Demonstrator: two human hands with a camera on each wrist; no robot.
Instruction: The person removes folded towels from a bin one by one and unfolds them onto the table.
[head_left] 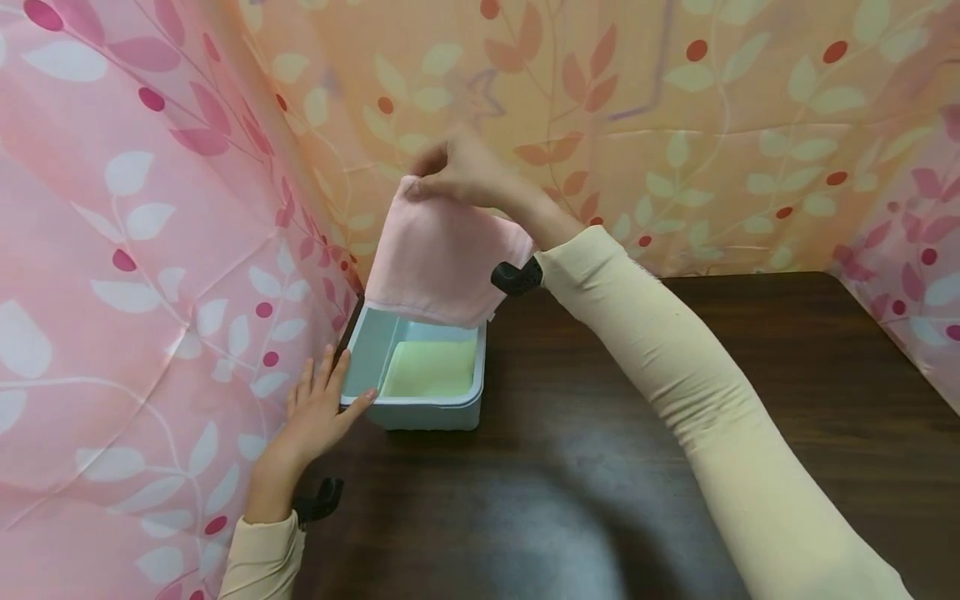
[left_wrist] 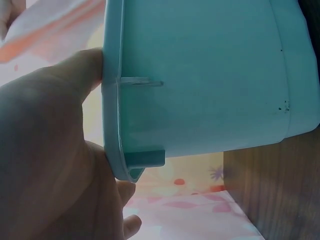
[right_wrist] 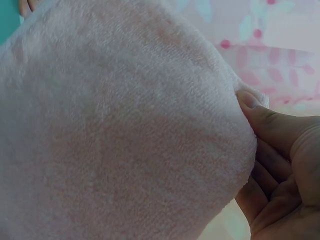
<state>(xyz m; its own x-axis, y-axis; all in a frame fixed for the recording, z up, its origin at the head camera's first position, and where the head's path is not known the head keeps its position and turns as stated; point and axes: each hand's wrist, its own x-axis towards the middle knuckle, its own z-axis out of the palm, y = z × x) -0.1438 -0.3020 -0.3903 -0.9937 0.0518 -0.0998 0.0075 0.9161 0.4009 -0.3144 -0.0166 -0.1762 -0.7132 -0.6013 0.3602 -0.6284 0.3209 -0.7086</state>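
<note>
The pink towel (head_left: pixel 442 258) hangs folded above the far end of the teal bin (head_left: pixel 408 408), not yet inside it, while a pale green cloth (head_left: pixel 431 371) already lies flat on the bin's floor. The right hand (head_left: pixel 468 175) pinches the towel's top edge at about 12 o'clock from the bin. The left hand (head_left: pixel 318 412) lies with straight fingers against the bin's rim at 9 o'clock.

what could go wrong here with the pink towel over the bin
The right hand pinches the pink towel only at its top edge, so it might slip or unfold as it hangs over the teal bin. Its lower edge could catch on the far rim. The left hand only rests flat against the bin's side, so a snag might shift the bin on the table.
</note>
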